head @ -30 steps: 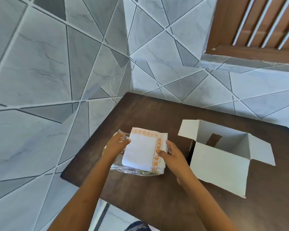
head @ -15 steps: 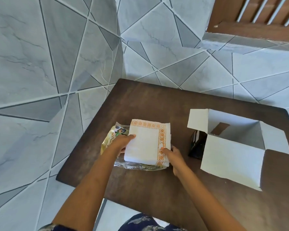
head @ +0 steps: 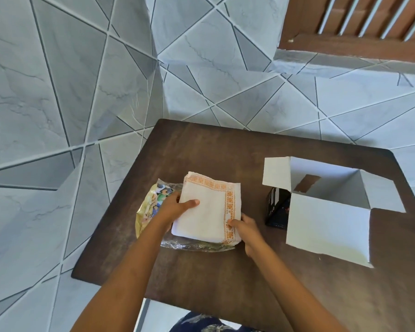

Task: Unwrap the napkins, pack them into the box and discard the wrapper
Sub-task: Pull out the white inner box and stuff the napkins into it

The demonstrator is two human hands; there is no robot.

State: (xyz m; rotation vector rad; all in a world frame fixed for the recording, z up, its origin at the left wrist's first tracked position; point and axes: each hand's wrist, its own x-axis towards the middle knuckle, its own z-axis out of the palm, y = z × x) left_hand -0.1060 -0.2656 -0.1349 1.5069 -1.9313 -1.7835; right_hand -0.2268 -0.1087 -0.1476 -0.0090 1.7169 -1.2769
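I see both hands holding the napkins over their opened wrapper.

On the dark, matte wooden surface [head: 201,283], my left hand [head: 175,208] has its grip pinching the stack's left edge, thumb flat on top. My right hand [head: 246,227] pinches the near right corner, fingers curled under. The napkins [head: 206,212] are a soft white square stack with an orange patterned border, lying on the crinkled clear wrapper [head: 151,207]. To the right stands the white cardboard box [head: 326,226] with its flaps open, well apart from the stack.
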